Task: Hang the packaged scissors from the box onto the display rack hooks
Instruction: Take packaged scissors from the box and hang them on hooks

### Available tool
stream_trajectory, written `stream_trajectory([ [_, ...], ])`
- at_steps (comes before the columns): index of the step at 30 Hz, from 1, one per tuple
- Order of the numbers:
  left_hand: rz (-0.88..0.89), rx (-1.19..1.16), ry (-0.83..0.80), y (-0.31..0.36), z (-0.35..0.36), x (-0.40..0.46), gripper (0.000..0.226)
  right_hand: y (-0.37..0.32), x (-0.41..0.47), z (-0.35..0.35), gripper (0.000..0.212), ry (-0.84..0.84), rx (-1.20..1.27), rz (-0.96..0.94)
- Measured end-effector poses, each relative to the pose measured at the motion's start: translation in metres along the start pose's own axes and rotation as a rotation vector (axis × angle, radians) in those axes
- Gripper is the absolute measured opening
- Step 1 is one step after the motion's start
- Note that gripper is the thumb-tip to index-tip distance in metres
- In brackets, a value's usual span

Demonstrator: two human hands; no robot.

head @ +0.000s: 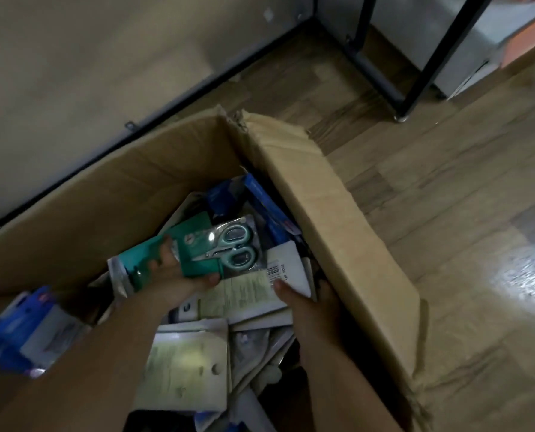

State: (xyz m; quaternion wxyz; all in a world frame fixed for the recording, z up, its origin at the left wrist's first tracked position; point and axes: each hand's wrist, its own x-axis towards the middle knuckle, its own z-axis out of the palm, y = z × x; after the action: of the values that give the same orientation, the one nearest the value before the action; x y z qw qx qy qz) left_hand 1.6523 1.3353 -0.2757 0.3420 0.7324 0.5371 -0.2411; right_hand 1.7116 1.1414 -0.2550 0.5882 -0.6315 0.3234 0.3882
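Head view, looking down into an open cardboard box [338, 213] that fills the centre and lower left of the frame. The box stands on a wood-pattern floor [447, 182]; its right flap is creased and its upper corner torn.

Left hand [172, 272], centre of frame: holds a teal packaged pair of scissors [225, 247] above the heap in the box. Thumb lies along the lower edge of the card, fingers wrapped round the far side. Blister faces up; teal-handled scissors visible under clear plastic, handles toward the right, blades pointing left. A second teal pack [138, 263] sits under the same hand, partly hidden by it; whether the hand grips it too, cannot tell.

Right hand [310, 310], lower centre-right: reaches into the box beside its right wall. Thumb presses the top of a white card pack [288, 269] with a barcode label; fingers go down behind its edge, so it grasps that pack.

Box contents: loose pile of carded packs, pale backs up in the lower centre [185, 363], blue packs [260, 198] at the upper end of the pile and at the far left [14, 332].

Upper right of frame: black metal frame legs [428, 57] standing on the floor. Wall with dark baseboard [197, 88] runs diagonally across the upper left.
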Motion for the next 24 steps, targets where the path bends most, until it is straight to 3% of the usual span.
stream_trajectory([
  [4,0.033,-0.119,-0.02,-0.009,0.0,0.004,0.109,0.009,-0.006,0.005,0.072,0.061,-0.169,-0.156],
  [7,0.099,-0.224,-0.039,-0.025,0.007,0.019,0.111,0.012,-0.007,0.007,0.076,0.054,-0.263,-0.121],
  [11,0.159,-0.254,-0.085,-0.031,0.007,0.029,0.117,0.003,-0.016,0.009,0.072,-0.079,-0.262,-0.024],
  [15,0.179,-0.258,-0.067,-0.029,0.011,0.031,0.118,0.002,-0.009,0.01,0.042,-0.075,-0.213,-0.047],
  [17,0.184,-0.268,-0.067,-0.03,0.01,0.03,0.118,0.003,-0.006,0.01,0.037,-0.084,-0.193,-0.044],
  [20,0.185,-0.277,-0.069,-0.028,0.01,0.029,0.119,0.002,-0.008,0.008,0.043,-0.092,-0.178,-0.023],
  [24,0.181,-0.296,-0.051,-0.028,0.012,0.029,0.118,-0.003,-0.009,-0.003,0.074,-0.348,-0.147,0.024],
])
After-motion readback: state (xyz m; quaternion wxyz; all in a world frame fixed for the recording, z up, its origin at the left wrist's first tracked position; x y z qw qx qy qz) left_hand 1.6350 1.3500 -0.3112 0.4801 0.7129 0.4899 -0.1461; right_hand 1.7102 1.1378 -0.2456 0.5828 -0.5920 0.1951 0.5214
